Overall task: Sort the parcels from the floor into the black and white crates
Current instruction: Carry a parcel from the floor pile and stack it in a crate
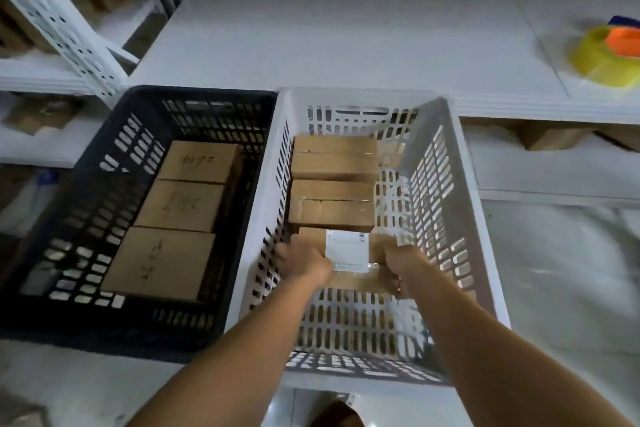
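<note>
Gripping a labelled cardboard parcel inside the slotted white crate.

Single head-worn wide-angle view, looking forward and steeply down, close over the black crate and white crate, both forearms reaching in from the bottom edge.

left hand: bare, no sleeve | right hand: bare, no sleeve, thin band at wrist

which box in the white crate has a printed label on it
The nearest box, held by both hands in the white crate; the two boxes behind it show plain taped cardboard.
</note>
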The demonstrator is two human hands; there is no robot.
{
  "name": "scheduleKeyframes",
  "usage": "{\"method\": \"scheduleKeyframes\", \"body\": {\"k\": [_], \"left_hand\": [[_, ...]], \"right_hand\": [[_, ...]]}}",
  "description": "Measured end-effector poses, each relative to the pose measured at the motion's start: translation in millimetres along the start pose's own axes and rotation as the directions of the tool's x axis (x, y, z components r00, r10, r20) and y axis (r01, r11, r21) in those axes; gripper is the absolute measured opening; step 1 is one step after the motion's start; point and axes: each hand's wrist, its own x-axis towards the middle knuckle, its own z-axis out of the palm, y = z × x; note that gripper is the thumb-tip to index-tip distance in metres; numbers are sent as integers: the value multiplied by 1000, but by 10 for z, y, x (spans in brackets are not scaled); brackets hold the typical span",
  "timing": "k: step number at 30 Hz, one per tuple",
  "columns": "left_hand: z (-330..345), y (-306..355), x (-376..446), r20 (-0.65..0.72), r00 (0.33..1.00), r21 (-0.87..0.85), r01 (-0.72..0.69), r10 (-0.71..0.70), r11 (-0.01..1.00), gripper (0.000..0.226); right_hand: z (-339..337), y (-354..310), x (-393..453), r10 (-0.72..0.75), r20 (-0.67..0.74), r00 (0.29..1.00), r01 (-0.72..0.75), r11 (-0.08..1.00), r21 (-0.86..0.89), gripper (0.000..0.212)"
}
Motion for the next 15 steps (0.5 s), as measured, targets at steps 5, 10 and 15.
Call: {"method": "scheduleKeyframes", "body": {"k": [5,10,15], "left_hand": [[127,-91,126,2,996,23,-89,89,996,84],[202,-126,205,102,979,252,-198,177,947,76],[218,-104,226,144,969,333,-237,200,912,80]], "right_hand": [[137,-37,152,-19,32,999,20,999,-35,16],[321,-103,228,-72,30,997,70,997,41,34],[454,-209,207,-106,102,989,100,993,62,40]]}}
